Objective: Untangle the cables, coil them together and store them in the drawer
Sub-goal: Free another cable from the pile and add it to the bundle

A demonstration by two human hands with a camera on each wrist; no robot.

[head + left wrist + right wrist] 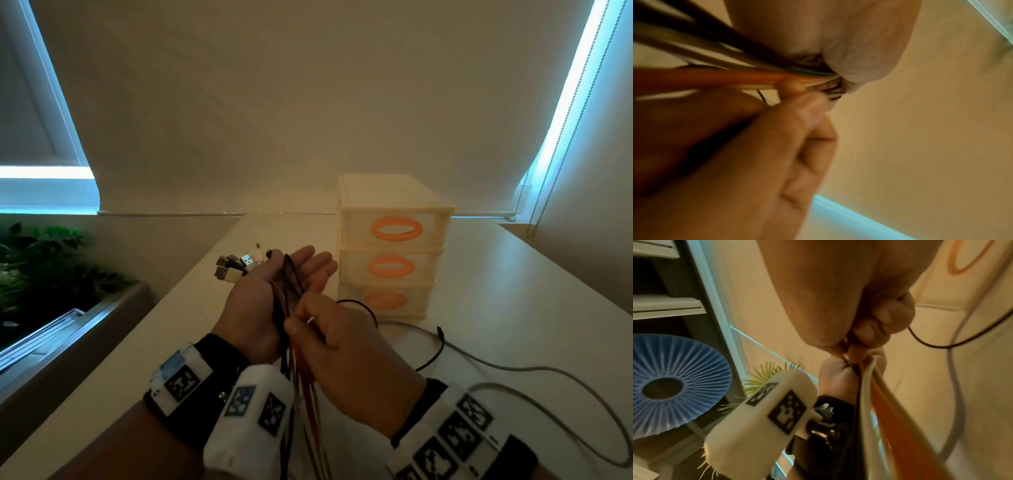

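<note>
Right hand (346, 346) seemingly pinches cables (289, 291) across flat left hand (270, 301)

This looks like a room in a home. A white tabletop (513, 325) runs up to a window covered by a cream roller blind (308, 102) with a bead chain (534, 192) at its right edge. Past the tabletop's left edge grow leafy plants (44, 260). A small plastic drawer unit (390, 246) with orange handles stands near the tabletop's far edge. The right wrist view shows a blue pleated lamp (674, 382) by grey shelves (663, 308).
</note>
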